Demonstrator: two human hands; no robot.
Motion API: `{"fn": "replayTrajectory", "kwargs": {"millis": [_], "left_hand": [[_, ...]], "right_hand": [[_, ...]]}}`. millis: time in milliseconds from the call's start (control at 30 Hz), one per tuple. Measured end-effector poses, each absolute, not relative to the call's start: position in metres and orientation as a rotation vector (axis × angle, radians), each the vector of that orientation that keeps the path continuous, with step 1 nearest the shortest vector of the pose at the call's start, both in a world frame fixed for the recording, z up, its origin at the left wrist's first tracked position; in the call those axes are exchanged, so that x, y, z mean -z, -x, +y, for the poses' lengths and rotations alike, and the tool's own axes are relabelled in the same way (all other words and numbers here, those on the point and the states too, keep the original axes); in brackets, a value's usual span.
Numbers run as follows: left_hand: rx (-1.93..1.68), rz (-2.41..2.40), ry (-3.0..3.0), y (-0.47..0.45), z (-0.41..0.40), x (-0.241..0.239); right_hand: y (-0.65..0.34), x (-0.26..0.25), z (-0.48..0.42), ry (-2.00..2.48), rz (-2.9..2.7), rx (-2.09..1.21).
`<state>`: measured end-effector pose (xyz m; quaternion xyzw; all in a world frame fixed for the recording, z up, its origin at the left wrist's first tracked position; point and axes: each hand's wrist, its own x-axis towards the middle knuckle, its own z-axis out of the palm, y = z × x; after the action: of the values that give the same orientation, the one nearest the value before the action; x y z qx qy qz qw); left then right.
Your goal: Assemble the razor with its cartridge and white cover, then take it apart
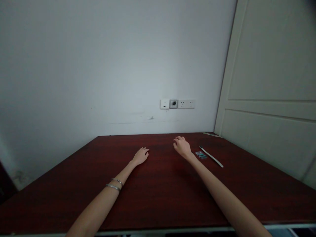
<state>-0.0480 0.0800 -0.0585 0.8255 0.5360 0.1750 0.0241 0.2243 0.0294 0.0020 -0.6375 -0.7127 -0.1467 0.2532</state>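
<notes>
My left hand (141, 156) lies palm down on the dark red table (153, 191), its fingers stretched out with nothing in them. Two silver bangles (114, 184) circle the left forearm. Farther back and to the right, my right hand (182, 146) hovers at or just above the tabletop, fingers loosely bent and slightly apart; no object shows in it. Just right of that wrist sits a small clear pack with blue-green pieces (201, 155), too small to make out. Beside it lies a long thin white strip with a dark tip (211, 157), slanting toward the right.
A pale wall (123, 65) rises behind the table, with a row of switches and sockets (186, 104). On the right stands a cream panelled door or cabinet side (269, 82). Another thin pale strip (212, 135) lies at the far right corner.
</notes>
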Motion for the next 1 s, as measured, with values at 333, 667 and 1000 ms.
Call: {"fn": "replayTrajectory", "kwargs": {"millis": [333, 667, 1000], "left_hand": [[-0.563, 1.695, -2.565, 0.047, 0.077, 0.058], [-0.574, 1.718, -2.558, 0.045, 0.073, 0.056], [-0.593, 1.700, -2.540, 0.046, 0.073, 0.055]], "right_hand": [[-0.374, -0.009, 0.009, 2.299, -1.660, 0.083], [-0.395, 0.026, -0.005, 2.312, -1.816, -0.064], [-0.404, 0.041, 0.000, 2.226, -1.871, -0.081]]}}
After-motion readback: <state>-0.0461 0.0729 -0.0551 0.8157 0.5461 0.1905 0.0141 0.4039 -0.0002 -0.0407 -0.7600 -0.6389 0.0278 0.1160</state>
